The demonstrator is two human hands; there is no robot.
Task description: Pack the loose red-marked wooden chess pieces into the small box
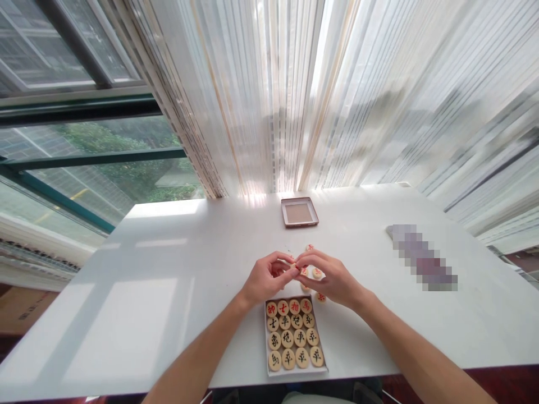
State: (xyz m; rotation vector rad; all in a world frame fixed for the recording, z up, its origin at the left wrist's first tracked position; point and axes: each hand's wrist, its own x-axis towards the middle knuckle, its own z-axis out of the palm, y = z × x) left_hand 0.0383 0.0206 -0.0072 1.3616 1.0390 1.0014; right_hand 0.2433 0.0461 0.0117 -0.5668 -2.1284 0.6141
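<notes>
Above the table, my left hand (266, 276) and my right hand (330, 276) meet at the fingertips. Pinched between them is a small round xiangqi piece (293, 266), mostly covered by the fingers. Loose pieces with red characters lie under and around my right hand, among them one piece (317, 273) beside its fingers and another (321, 297) below it. Nearer to me rests an open box (327, 369) filled with rows of wooden pieces. Its far row has red characters; the rows closer to me have black ones.
A shallow box lid (300, 224) lies at the back of the white table (219, 241). On the right is a blurred-out long object (423, 258). Striped curtains (269, 95) hang behind the table, with a window (101, 134) at the left.
</notes>
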